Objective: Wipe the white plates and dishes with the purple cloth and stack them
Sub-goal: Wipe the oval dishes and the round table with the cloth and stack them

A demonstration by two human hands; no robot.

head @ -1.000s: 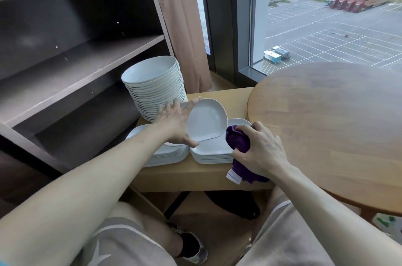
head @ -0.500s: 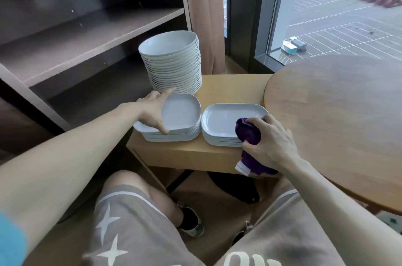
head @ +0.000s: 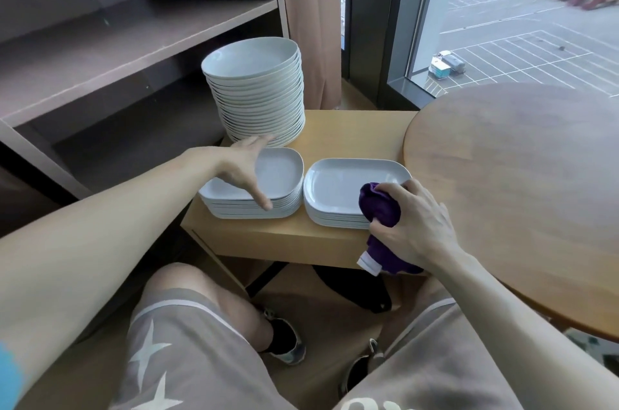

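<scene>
We take the side table (head: 348, 128) as reference. On its front left, the stack of square dishes (head: 284, 171) lies under the left hand (head: 239, 168), fingers straight and spread, holding nothing. We judge it is squaring the pile, though contact is unclear. On its front right, the stack of rectangular plates (head: 335, 185) meets the purple cloth (head: 380, 205), bunched tightly in the right hand (head: 415, 225) at the near corner, presumably ready to wipe. The tall stack of round bowls (head: 258, 94) stands at its back left.

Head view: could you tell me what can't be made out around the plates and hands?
Head view:
- Left stack: near-left corner hidden by the left hand.
- Right stack: near-right corner hidden by the purple cloth and right hand.
- Round table: cut off by the right edge.
</scene>
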